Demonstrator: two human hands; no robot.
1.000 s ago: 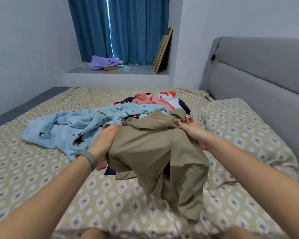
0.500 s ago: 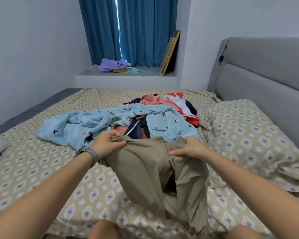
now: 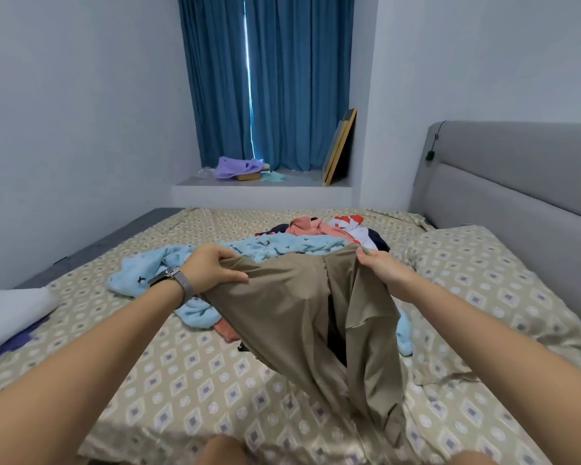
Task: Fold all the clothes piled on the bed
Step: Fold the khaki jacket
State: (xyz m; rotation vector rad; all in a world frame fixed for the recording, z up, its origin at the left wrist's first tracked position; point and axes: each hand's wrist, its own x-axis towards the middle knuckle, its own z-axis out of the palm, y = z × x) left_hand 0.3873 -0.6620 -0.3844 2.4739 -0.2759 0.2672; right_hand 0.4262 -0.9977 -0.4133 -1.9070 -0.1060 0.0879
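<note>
Khaki, thin, smooth-woven garment (image 3: 292,317) hangs stretched btwn both hands above the diamond-patterned beige bedsheet (image 3: 188,374), lower part trailing down toward the near edge w/ a dark opening showing mid-cloth. Left hand (image 3: 212,271) grips the upper left edge, fingers curled over a bunched fold; right hand (image 3: 381,266) pinches the upper right corner, thumb and fingers closed on fabric. Prob. light, limp, a bit slippery: it drapes w/ no stiffness, so it'll sag and slide unless held at two firm points. Best hold looks like the top hem or seam corners, spread wide, then lay flat on the bare sheet nearer the person.

Just behind it lies a light blue fleecy cloth w/ small dark prints (image 3: 269,246), partly under the khaki piece. Beyond that, rest of the pile: salmon-pink top (image 3: 311,228), red-white-navy garment (image 3: 356,226). Matching patterned pillow (image 3: 490,280) sits right, by the grey padded headboard (image 3: 517,182). White rolled fabric (image 3: 10,313) at far left. Blue curtains (image 3: 265,78) at back.
</note>
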